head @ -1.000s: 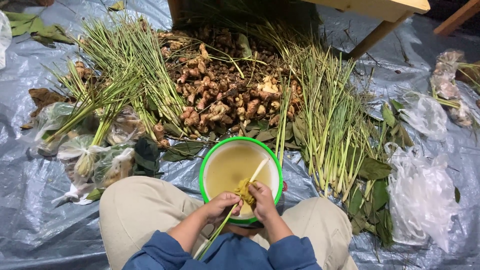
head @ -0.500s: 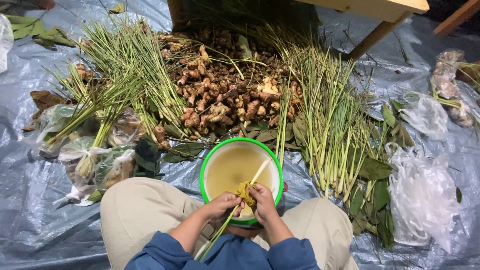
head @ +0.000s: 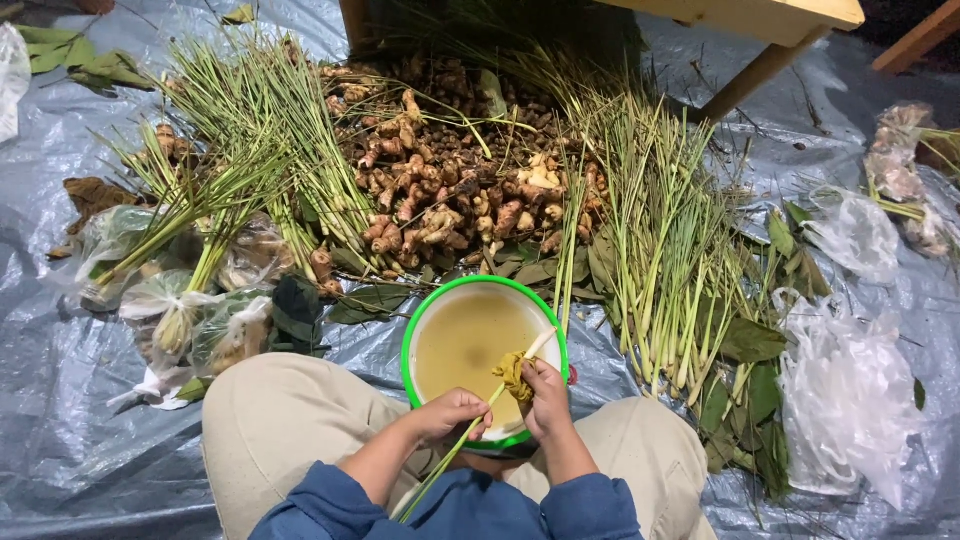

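- My left hand grips a slender green lemongrass stalk over the near rim of the bowl.
- My right hand pinches a wet yellow cloth against the stalk.
- Round green-rimmed bowl holds murky yellowish water.
- Knobbly brown roots lie heaped far behind, on a grey plastic sheet.

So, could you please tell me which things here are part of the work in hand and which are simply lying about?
In hand:
- left hand and right hand on a lemongrass stalk
- yellowish cloth
- green-rimmed basin of murky water

Lying about:
- pile of roots
- lemongrass bundles
- plastic bags
- grey tarp
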